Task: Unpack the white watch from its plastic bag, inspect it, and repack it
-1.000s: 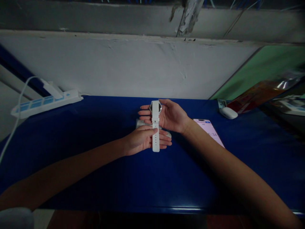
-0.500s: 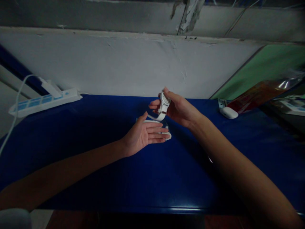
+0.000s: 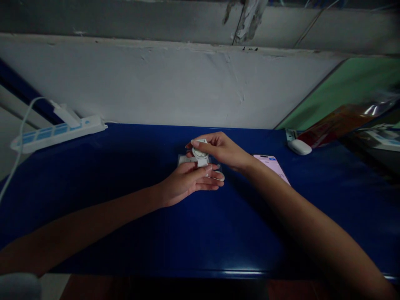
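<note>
Between both hands is a white wristwatch (image 3: 200,153), its round face turned up toward me. My right hand (image 3: 223,149) grips the case from the far side, thumb lying near the dial. The lower strap is pinched by the thumb and fingers of my left hand (image 3: 187,180), whose other fingers stretch out to the right. Under the hands, on the blue table (image 3: 175,246), lies a clear plastic package (image 3: 184,159) with white parts, mostly hidden by the fingers.
A phone (image 3: 271,166) with a lit screen lies partly behind my right forearm. Farther right are a white rounded case (image 3: 300,146) and a reddish plastic bag (image 3: 334,123). A white power strip (image 3: 62,132) with a plugged-in charger and cable sits at the left.
My right hand has lowered the watch to the left and turned its face up. My left hand, open before, has closed on the strap. The phone shows now beside my right forearm.
</note>
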The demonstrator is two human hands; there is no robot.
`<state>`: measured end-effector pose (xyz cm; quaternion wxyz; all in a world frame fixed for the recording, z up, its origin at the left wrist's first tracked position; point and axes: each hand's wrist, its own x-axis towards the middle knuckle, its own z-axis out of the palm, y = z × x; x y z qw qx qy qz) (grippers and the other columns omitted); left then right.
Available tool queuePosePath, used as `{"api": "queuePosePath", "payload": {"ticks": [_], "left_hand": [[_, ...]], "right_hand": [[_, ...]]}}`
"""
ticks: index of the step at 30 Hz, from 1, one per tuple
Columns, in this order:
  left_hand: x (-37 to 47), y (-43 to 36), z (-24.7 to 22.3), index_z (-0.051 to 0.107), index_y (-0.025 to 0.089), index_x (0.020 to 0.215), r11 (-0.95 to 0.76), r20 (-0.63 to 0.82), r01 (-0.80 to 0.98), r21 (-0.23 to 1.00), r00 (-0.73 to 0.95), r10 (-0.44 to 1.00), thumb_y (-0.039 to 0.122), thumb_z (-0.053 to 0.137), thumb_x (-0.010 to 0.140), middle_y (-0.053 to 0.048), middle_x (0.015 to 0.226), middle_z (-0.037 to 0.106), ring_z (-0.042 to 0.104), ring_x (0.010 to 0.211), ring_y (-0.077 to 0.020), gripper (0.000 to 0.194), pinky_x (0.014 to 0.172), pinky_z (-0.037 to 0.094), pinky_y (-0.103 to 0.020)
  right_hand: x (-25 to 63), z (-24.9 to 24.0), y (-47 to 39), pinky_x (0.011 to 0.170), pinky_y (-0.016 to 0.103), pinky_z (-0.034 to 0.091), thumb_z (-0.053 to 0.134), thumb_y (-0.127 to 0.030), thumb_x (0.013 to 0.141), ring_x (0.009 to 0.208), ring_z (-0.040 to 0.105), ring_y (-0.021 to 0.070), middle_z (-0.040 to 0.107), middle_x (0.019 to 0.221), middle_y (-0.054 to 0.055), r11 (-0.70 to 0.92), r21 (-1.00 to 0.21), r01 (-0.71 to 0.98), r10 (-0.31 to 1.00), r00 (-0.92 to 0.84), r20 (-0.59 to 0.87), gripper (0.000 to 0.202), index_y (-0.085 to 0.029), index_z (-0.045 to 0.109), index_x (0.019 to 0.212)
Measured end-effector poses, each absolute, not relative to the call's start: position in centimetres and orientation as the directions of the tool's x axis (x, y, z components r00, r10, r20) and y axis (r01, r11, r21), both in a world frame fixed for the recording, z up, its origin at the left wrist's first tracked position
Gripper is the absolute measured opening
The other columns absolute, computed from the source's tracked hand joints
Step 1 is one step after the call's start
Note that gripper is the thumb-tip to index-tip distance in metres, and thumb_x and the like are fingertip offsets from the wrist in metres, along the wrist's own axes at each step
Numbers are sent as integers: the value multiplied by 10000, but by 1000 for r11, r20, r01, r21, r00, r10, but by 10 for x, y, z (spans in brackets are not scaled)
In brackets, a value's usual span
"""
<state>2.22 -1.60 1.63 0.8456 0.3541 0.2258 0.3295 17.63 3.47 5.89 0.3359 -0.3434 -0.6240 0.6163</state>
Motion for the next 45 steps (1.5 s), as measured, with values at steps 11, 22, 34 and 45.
{"api": "queuePosePath", "payload": {"ticks": [11,22,34,45], "left_hand": [[22,-18,18,674,94,1030,543,-140,-370,754,717,683,266,692,904,-151,1035,739,720,969,-253,213,941,506,-424],[20,-19,20,701,81,997,566,-237,-280,776,702,672,277,676,913,-174,1047,733,720,978,-271,215,980,487,-472],[20,-20,18,704,99,1006,563,-221,-281,777,716,662,319,673,923,-161,1047,737,719,992,-264,237,976,504,-453],[25,-21,22,702,67,965,536,-242,-304,788,647,723,393,661,927,-195,1049,731,715,1001,-289,331,986,491,-470]], "right_hand": [[174,56,38,795,268,541,533,-448,959,759,707,144,780,859,72,-355,-915,-193,801,-567,-191,398,-164,729,761],[178,69,33,1090,429,412,297,-607,972,1192,626,256,704,1222,149,-492,-808,-324,693,-707,-139,647,-108,677,1125],[179,72,29,1012,500,468,344,-719,886,1265,570,313,611,1371,159,-349,-911,-218,739,-662,-125,702,-156,641,1180],[181,70,31,981,540,479,371,-725,885,1211,608,320,660,1300,152,-363,-891,-274,759,-642,-111,676,-180,634,1185]]}}
